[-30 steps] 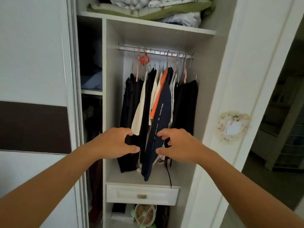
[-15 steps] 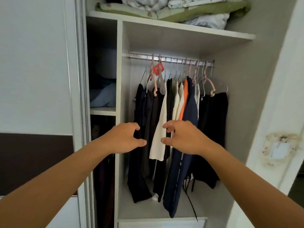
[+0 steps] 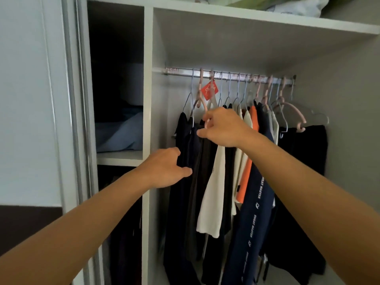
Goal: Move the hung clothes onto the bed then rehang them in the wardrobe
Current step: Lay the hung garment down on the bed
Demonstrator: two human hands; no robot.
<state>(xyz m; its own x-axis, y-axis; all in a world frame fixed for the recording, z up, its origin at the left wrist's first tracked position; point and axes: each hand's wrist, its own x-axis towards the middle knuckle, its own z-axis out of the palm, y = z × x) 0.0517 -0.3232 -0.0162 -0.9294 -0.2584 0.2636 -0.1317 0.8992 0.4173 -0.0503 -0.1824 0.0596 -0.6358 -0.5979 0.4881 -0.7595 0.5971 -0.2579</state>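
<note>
Several garments hang on hangers from the metal rail (image 3: 228,76) in the open wardrobe: dark ones at the left (image 3: 185,140), a white top (image 3: 213,192), an orange one (image 3: 244,177), navy trousers with white lettering (image 3: 255,212) and black cloth at the right (image 3: 304,151). My right hand (image 3: 224,128) is up at the hanger necks, with its index finger and thumb curled round the arm of a pink hanger (image 3: 202,103). Lower down, my left hand (image 3: 164,167) rests against the left edge of the dark garment, its thumb on the cloth and its fingers relaxed.
A red tag (image 3: 209,90) dangles from the rail. Left of the hanging bay, a shelf (image 3: 121,157) holds folded blue cloth (image 3: 121,130). Bedding (image 3: 298,5) lies on the top shelf. The sliding door (image 3: 30,99) stands at the far left.
I have come closer to the wardrobe. My right hand rose from the middle of the clothes to the pink hanger. My left hand moved to the dark garment's edge.
</note>
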